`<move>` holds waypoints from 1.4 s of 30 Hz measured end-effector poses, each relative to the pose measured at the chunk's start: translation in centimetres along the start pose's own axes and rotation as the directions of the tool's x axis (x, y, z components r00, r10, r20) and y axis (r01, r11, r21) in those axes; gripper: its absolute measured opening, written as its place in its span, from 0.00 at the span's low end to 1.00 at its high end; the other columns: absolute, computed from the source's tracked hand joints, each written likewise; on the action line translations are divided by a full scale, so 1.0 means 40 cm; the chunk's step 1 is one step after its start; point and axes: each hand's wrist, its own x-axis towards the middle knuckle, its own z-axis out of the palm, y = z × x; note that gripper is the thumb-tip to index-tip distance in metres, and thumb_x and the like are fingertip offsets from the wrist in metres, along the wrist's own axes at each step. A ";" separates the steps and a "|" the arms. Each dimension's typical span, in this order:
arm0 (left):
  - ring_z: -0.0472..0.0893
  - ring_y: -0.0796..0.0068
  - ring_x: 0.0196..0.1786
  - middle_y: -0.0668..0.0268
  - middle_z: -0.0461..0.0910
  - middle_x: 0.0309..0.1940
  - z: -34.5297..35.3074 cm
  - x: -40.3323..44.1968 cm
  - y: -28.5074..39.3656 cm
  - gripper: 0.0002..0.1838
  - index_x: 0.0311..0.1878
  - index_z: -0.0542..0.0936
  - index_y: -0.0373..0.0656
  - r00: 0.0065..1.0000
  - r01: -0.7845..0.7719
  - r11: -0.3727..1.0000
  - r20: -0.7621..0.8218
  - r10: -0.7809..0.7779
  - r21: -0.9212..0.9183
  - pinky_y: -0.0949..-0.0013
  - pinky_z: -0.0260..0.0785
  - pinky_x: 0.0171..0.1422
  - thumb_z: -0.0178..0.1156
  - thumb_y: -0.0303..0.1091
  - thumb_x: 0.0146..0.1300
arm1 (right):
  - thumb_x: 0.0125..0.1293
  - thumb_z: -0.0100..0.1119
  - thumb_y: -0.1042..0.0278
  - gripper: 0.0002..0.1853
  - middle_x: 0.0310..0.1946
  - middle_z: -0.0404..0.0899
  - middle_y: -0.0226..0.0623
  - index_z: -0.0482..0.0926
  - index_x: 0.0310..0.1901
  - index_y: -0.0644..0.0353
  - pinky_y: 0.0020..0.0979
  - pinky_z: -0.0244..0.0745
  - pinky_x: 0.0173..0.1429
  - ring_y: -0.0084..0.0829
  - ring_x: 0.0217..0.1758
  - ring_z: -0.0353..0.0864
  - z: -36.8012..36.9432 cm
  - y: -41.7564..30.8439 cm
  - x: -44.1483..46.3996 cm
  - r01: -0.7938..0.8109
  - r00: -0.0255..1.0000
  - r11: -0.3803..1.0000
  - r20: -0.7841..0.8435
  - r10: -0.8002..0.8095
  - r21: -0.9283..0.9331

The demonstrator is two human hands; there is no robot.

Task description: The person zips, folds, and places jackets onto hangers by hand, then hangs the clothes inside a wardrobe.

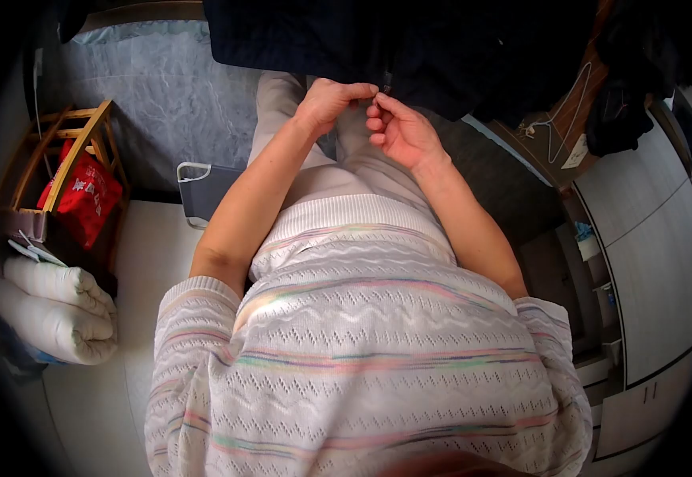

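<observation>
Where the dark cloth [306, 36] ends | left hand [327, 103], right hand [410, 135] pinch at its edge, likely for precision | what's gripped unclear

Cloth [322, 36] straight ahead; left hand [330, 103] and right hand [408, 137] side by side at near edge. Far left: rack [101, 119], bag [87, 195] inside; quilt roll [64, 314] nearer in. Between rack and left forearm [254, 199]: framed panel [209, 191]. Hanger [551, 131] by cloth's right side. Cabinet [656, 238] far right.
</observation>
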 end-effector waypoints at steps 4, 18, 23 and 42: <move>0.72 0.77 0.27 0.64 0.78 0.23 -0.011 0.011 -0.016 0.14 0.26 0.81 0.31 0.998 -0.004 0.990 -0.065 0.014 0.140 0.73 0.63 0.33 0.69 0.36 0.47 | 0.62 0.55 0.63 0.07 0.24 0.75 0.30 0.75 0.32 0.57 0.23 0.65 0.24 0.23 0.25 0.73 0.016 -0.022 -0.024 -0.071 0.996 0.997 -0.046 0.071 0.000; 0.72 0.80 0.25 0.67 0.76 0.23 -0.013 0.007 -0.021 0.13 0.29 0.80 0.31 0.992 -0.111 0.977 -0.035 0.119 0.180 0.75 0.64 0.30 0.66 0.35 0.51 | 0.62 0.53 0.69 0.06 0.21 0.73 0.29 0.74 0.30 0.62 0.21 0.66 0.22 0.20 0.20 0.69 0.021 -0.130 0.073 -0.193 0.980 0.981 -0.042 0.192 -0.017; 0.77 0.74 0.30 0.61 0.80 0.28 -0.026 0.013 -0.028 0.13 0.33 0.80 0.29 0.996 0.044 0.969 0.091 -0.022 -0.242 0.75 0.68 0.36 0.66 0.33 0.52 | 0.64 0.51 0.67 0.07 0.21 0.71 0.28 0.74 0.32 0.62 0.20 0.63 0.23 0.19 0.20 0.66 0.011 -0.145 0.038 -0.189 0.982 0.977 -0.003 0.190 -0.095; 0.75 0.73 0.31 0.62 0.78 0.29 -0.001 0.005 0.007 0.09 0.36 0.80 0.32 0.971 0.129 0.912 0.235 -0.037 -0.389 0.73 0.68 0.38 0.62 0.30 0.56 | 0.65 0.51 0.64 0.10 0.21 0.73 0.29 0.74 0.32 0.61 0.22 0.65 0.21 0.22 0.19 0.70 0.018 -0.136 -0.021 -0.042 0.998 0.952 0.026 0.053 -0.302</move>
